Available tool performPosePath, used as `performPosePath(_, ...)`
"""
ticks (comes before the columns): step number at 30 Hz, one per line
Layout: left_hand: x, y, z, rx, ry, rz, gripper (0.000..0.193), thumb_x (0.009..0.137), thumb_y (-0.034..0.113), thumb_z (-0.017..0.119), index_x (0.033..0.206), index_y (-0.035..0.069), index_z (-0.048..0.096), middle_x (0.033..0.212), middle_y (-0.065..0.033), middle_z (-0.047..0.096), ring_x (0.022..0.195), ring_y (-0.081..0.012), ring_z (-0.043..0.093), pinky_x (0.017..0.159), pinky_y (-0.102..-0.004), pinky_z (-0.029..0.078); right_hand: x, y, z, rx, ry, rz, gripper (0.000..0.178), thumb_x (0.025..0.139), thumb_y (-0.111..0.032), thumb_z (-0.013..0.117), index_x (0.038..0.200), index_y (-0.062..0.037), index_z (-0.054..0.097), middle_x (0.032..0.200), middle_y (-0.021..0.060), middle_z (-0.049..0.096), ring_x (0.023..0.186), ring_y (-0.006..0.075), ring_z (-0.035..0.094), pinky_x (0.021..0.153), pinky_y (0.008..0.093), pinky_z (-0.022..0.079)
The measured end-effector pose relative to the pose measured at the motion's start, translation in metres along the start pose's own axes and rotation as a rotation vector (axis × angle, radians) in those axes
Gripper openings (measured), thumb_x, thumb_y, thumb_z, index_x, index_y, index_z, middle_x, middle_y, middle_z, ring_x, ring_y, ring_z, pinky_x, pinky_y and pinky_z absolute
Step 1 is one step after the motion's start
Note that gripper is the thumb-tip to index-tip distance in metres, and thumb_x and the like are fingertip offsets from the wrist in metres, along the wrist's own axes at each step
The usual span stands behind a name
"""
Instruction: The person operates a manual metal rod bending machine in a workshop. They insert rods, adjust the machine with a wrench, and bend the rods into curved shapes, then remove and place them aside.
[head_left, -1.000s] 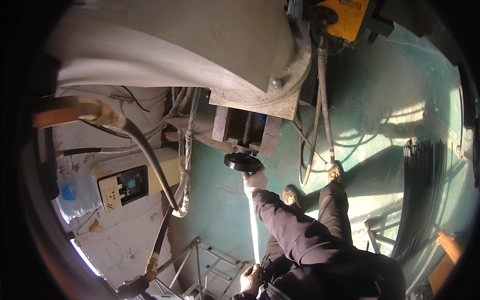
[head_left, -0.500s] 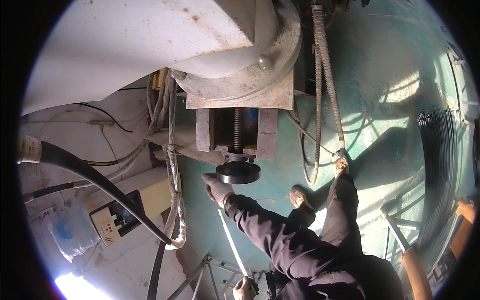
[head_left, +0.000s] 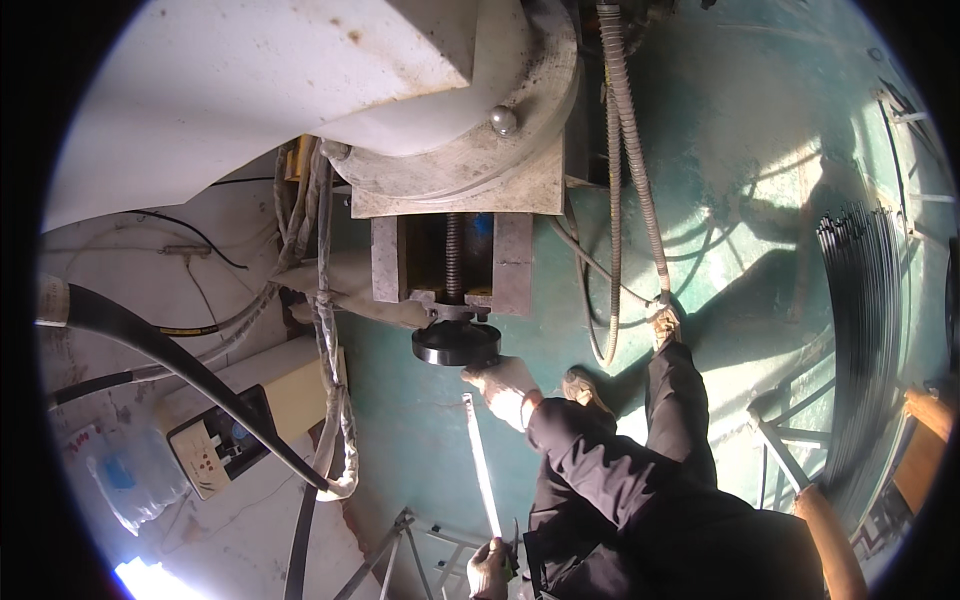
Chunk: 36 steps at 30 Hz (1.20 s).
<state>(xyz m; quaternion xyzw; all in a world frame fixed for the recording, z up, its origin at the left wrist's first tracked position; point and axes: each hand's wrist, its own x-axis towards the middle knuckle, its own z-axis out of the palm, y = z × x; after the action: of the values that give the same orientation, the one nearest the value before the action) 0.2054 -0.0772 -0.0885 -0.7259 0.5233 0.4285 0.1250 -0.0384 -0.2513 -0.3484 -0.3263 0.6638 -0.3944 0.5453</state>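
Observation:
A black round handwheel (head_left: 456, 343) sits at the near end of a threaded screw (head_left: 453, 258), which runs between two metal blocks of the machine. My gloved right hand (head_left: 504, 388) is at the wheel's near right rim, its fingers bent together against it. What lies under the fingertips is hidden. At the lower edge, my gloved left hand (head_left: 488, 571) is closed round the lower end of a long thin silver strip (head_left: 482, 465), like a measuring blade. The strip points up toward the wheel, its far end free, just left of my right hand.
Above the screw stands a large pale machine body (head_left: 250, 100). Ribbed hoses (head_left: 634, 150) hang right of it, and a thick black cable (head_left: 190, 365) crosses the left. A control box (head_left: 220, 440) lies left; a bundle of thin dark rods (head_left: 865, 330) is at right.
My right hand has moved from the wheel's near left side to its near right rim. The strip stays in my left hand, standing slightly steeper. The whole view has shifted a little.

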Motion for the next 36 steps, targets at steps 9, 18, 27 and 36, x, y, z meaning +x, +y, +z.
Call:
performPosePath(9,0.014,-0.004,-0.005,-0.564,-0.038,-0.491,0.026,0.118,0.027,0.066,0.106,0.007,0.077,0.082,-0.0026,0.070,0.066,-0.0138,0.063,0.059,-0.0293,0.049,0.013,-0.120,0.035,1.435,-0.147,0.461,0.023,0.109,-0.024,0.059,0.088,-0.0159,0.057,0.073,0.0000,0.054,0.059,0.0175,0.061,0.047,0.0394,0.039)
performPosePath(18,0.003,-0.018,-0.016,-0.265,-0.005,-0.303,0.040,0.120,0.034,0.063,0.092,0.009,0.076,0.081,-0.0033,0.069,0.067,-0.0138,0.059,0.061,-0.0337,0.048,0.088,-0.063,0.081,0.452,0.297,0.256,0.022,0.109,-0.033,0.064,0.101,-0.0133,0.070,0.093,0.0119,0.071,0.084,0.0342,0.071,0.069,0.0488,0.052)
performPosePath(27,-0.022,-0.097,-0.019,-0.049,-0.029,-0.250,0.046,0.117,0.046,0.067,0.093,0.007,0.076,0.070,0.0000,0.060,0.071,-0.0124,0.060,0.062,-0.0345,0.049,0.032,0.011,0.002,-0.099,0.287,0.167,0.037,0.108,-0.041,0.068,0.129,-0.0117,0.077,0.121,0.0249,0.081,0.114,0.0477,0.076,0.092,0.0537,0.063)
performPosePath(36,-0.032,0.089,0.016,0.048,-0.079,0.068,0.042,0.112,0.036,0.074,0.096,-0.002,0.079,0.079,-0.0084,0.076,0.070,-0.0162,0.068,0.064,-0.0371,0.054,-0.274,-0.078,-0.222,1.200,0.363,0.504,0.061,0.117,-0.059,0.062,0.136,-0.0012,0.068,0.117,0.0151,0.080,0.085,0.0194,0.073,0.070,0.0355,0.063)
